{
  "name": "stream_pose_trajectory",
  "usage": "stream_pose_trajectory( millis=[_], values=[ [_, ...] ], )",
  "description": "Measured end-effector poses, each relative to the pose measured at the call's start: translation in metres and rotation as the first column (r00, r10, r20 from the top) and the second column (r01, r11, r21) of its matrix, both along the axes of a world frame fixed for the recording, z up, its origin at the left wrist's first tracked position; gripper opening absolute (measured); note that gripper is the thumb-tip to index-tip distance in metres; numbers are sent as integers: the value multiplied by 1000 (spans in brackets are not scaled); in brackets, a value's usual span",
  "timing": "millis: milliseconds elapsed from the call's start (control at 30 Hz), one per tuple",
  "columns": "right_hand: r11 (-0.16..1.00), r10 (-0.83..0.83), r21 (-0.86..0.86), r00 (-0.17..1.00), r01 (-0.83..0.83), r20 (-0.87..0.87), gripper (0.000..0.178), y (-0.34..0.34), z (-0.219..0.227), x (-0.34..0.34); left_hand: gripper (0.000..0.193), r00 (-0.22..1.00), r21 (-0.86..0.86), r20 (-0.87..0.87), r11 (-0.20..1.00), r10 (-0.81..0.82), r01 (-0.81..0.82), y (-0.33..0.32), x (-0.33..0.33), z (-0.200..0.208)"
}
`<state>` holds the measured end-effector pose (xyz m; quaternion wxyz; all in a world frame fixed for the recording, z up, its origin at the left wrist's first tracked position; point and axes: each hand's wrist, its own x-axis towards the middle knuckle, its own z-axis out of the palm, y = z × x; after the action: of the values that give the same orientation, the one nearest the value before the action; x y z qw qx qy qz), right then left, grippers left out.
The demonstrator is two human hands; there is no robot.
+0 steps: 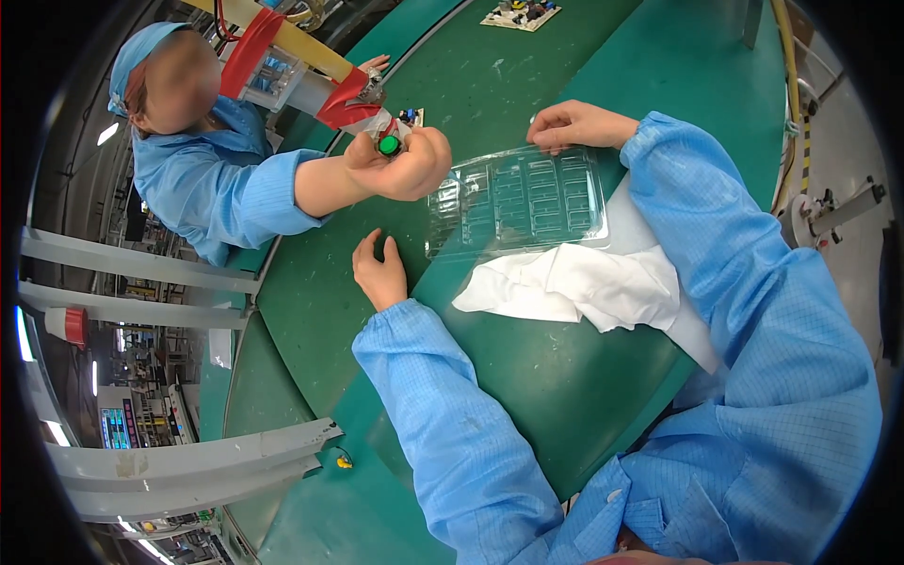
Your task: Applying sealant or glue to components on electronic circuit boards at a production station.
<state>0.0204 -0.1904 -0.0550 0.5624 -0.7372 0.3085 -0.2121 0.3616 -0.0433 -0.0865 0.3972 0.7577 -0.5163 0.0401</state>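
Note:
My left hand (379, 270) hovers over or rests on the green surface left of the clear plastic tray (513, 202). Its thumb and fingers are curved and apart, with nothing between them. At the tray's far edge is my right hand (576, 127), fingers loosely bent, its fingertips at or just above the rim; whether they touch it is unclear. The tray has rows of moulded pockets. A crumpled white cloth (589, 287) lies against its near edge. From the left, a co-worker's hand (405, 168) grips a piece with a green round button (389, 145).
An overhead arm wrapped in red tape (344, 102) reaches in from the upper left. Small circuit boards sit beyond, one at the top (521, 13). Grey metal rails (188, 461) border the left side. A yellow part (345, 462) lies near the lower rail.

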Motion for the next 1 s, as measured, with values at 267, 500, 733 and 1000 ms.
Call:
stream_pose_trajectory(
  millis=[267,500,733,1000],
  values=[
    [1000,13,5,1000,-13,6,37,1,1,0,24,1000,-8,-5,1000,-10,10,0,0,1],
    [1000,12,-27,1000,-12,-19,37,0,2,-1,23,1000,-6,-5,1000,-6,6,-1,-2,2],
    [999,-2,-42,1000,0,-31,37,0,1,-2,23,1000,-17,-6,1000,-15,15,-1,-4,2],
    [1000,5,-16,1000,-5,-5,38,-1,1,-1,23,1000,-14,-5,1000,-12,12,0,-2,2]
  ],
)
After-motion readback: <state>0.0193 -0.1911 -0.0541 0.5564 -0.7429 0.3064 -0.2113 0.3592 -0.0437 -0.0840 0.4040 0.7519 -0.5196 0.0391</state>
